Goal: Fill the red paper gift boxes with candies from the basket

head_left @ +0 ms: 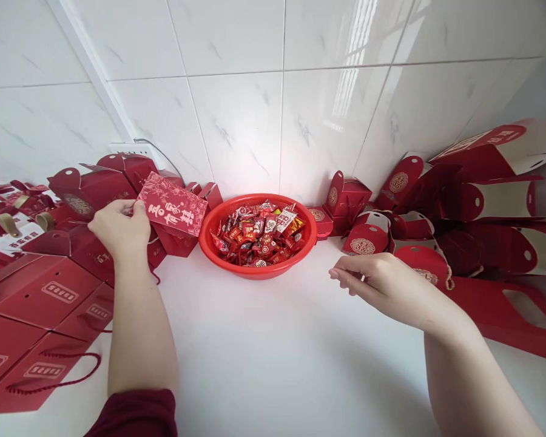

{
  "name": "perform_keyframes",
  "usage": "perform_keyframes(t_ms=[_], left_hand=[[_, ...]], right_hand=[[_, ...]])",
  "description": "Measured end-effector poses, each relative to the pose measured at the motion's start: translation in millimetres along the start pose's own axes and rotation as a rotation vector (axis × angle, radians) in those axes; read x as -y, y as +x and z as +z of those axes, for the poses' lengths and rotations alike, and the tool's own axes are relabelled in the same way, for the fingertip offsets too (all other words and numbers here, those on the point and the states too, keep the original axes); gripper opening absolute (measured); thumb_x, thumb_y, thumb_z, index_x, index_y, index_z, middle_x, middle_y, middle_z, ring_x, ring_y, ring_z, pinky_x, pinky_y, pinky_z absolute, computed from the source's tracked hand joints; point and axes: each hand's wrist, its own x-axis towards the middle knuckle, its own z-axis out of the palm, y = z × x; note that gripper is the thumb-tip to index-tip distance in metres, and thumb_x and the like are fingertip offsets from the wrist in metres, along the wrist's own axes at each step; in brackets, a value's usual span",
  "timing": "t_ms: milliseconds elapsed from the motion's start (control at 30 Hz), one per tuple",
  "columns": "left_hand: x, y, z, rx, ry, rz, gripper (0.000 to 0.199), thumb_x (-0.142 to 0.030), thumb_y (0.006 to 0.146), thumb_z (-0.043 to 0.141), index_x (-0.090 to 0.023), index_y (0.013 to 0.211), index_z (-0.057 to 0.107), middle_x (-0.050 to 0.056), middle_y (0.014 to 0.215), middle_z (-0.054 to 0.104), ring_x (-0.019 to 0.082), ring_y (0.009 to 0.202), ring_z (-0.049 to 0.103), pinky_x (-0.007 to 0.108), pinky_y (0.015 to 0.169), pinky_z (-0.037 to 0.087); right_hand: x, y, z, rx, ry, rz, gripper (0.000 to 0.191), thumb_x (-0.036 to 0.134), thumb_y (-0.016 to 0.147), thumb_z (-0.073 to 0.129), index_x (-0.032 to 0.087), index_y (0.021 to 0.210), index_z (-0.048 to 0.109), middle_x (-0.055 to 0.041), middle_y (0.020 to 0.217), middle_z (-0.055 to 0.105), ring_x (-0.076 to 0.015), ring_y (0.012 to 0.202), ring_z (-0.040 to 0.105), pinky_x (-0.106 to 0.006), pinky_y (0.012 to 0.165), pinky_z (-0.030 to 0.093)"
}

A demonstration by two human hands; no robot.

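My left hand (122, 227) pinches the left end of a red printed packet (175, 203) with pale characters and a floral pattern. The packet is tilted, in front of red gift boxes and beside the left rim of a red plastic basket (255, 271). Inside that basket lies a heap of wrapped candies (264, 233), mostly red, with a few yellow wrappers. To the right of the basket, my right hand (382, 282) hovers over the white table with its fingers curled together; nothing shows between them.
Red gift boxes (59, 288) with cord handles crowd the left side. Open red cartons (495, 200) are piled on the right, and a small upright box (346, 200) stands beside the pile. A white tiled wall (236, 133) rises behind, with a thin cable (161, 156) at left.
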Motion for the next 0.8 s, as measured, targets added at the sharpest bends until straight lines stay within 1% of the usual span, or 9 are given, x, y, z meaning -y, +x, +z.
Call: perform_keyframes(t_ms=[33,100,267,400,500,633,733,800], left_hand=[[-1,-1,1.0,-0.014,0.024,0.011,0.023,-0.027,0.082,0.061,-0.013,0.095,0.074,0.006,0.084,0.071,0.022,0.084,0.064,0.041,0.100,0.045],[-3,-2,2.8,-0.006,0.067,0.034,0.024,-0.029,0.083,0.060,-0.014,0.097,0.073,0.006,0.086,0.072,0.023,0.084,0.064,0.039,0.097,0.045],[2,-1,6.4,0.015,0.142,0.053,0.029,-0.031,0.087,0.055,-0.014,0.104,0.072,0.009,0.092,0.072,0.024,0.086,0.064,0.038,0.093,0.044],[3,-3,15.0,0.067,0.175,0.082,0.032,-0.032,0.089,0.053,-0.013,0.107,0.071,0.009,0.095,0.073,0.023,0.087,0.064,0.035,0.091,0.044],[1,-9,28.1,0.124,0.189,0.108,0.034,-0.034,0.091,0.051,-0.013,0.111,0.070,0.010,0.100,0.073,0.024,0.091,0.064,0.035,0.090,0.043],[-3,-21,50.6,0.216,0.209,0.088,0.039,-0.040,0.093,0.049,-0.016,0.118,0.068,0.015,0.102,0.072,0.031,0.097,0.064,0.041,0.088,0.044],[-3,-27,63.8,0.334,0.211,0.057,0.036,-0.039,0.090,0.053,-0.017,0.112,0.071,0.018,0.103,0.071,0.035,0.101,0.062,0.045,0.086,0.045],[-1,-27,68.2,0.409,0.197,0.049,0.033,-0.038,0.088,0.057,-0.016,0.107,0.072,0.020,0.105,0.070,0.038,0.103,0.061,0.048,0.086,0.045]], right_hand=[[0,0,0,0.002,-0.009,0.006,0.037,0.043,0.100,0.040,0.022,0.085,0.066,-0.0037,0.063,0.060,-0.0170,0.055,0.057,-0.028,0.051,0.038],[-1,1,0,0.008,-0.024,0.015,0.036,0.043,0.100,0.040,0.022,0.084,0.066,-0.0037,0.063,0.061,-0.0167,0.056,0.057,-0.027,0.051,0.037],[-2,3,0,0.002,-0.040,0.010,0.037,0.043,0.100,0.039,0.022,0.083,0.064,-0.0035,0.063,0.060,-0.0162,0.055,0.055,-0.028,0.050,0.035],[-3,4,1,-0.001,-0.059,-0.004,0.039,0.044,0.100,0.038,0.022,0.080,0.063,-0.0037,0.062,0.060,-0.0163,0.054,0.054,-0.028,0.049,0.033],[-2,5,3,0.005,-0.079,-0.004,0.039,0.044,0.101,0.038,0.022,0.078,0.062,-0.0038,0.063,0.060,-0.0161,0.053,0.053,-0.028,0.049,0.031],[-2,5,5,0.012,-0.097,0.005,0.039,0.043,0.101,0.039,0.022,0.076,0.060,-0.0037,0.062,0.060,-0.0160,0.053,0.053,-0.028,0.049,0.030],[-2,6,5,0.014,-0.102,0.007,0.038,0.042,0.101,0.039,0.022,0.076,0.059,-0.0035,0.062,0.059,-0.0159,0.053,0.053,-0.028,0.049,0.029],[-2,6,4,0.017,-0.108,0.004,0.037,0.041,0.101,0.039,0.022,0.075,0.058,-0.0032,0.062,0.059,-0.0157,0.053,0.052,-0.028,0.049,0.029]])
